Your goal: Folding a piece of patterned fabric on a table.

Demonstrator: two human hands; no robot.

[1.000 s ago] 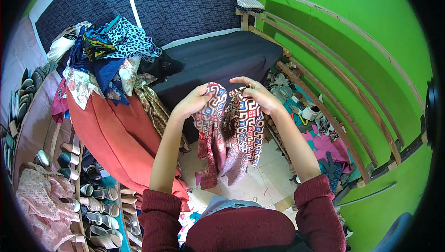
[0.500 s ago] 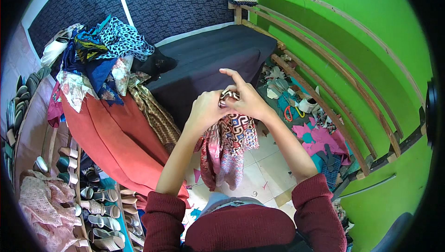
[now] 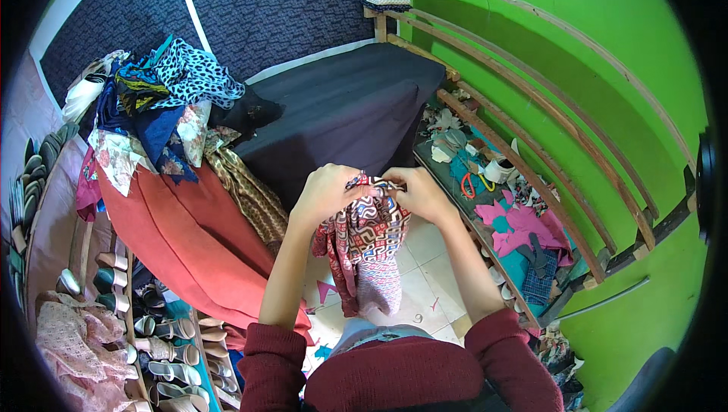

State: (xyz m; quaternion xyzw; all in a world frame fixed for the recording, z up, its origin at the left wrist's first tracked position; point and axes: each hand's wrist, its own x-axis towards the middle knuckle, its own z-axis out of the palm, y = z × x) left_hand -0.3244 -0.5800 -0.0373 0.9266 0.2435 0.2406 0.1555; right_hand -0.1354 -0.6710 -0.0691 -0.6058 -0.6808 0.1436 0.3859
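Observation:
A piece of patterned fabric (image 3: 368, 241) in red, brown and white hangs from both my hands in front of me. My left hand (image 3: 330, 194) is closed on its upper left edge. Opposite it, my right hand (image 3: 417, 192) pinches the upper right edge between thumb and fingers. The cloth drops in loose folds over the tiled floor (image 3: 421, 249), and its lower part shows a finer, paler print. Beyond my hands stands a table covered with dark cloth (image 3: 341, 101).
Heaped clothes (image 3: 167, 86) and a long coral-red cloth (image 3: 197, 238) lie at the left. Racks of shoes (image 3: 171, 370) stand below them. On the right, a slatted wooden rack (image 3: 523, 86) runs along the green wall, with fabric scraps and orange-handled scissors (image 3: 468, 184) on a shelf.
My hands have moved apart from being bunched together, and the fabric's top edge now stretches between them. My right index finger, raised before, has come down onto the cloth.

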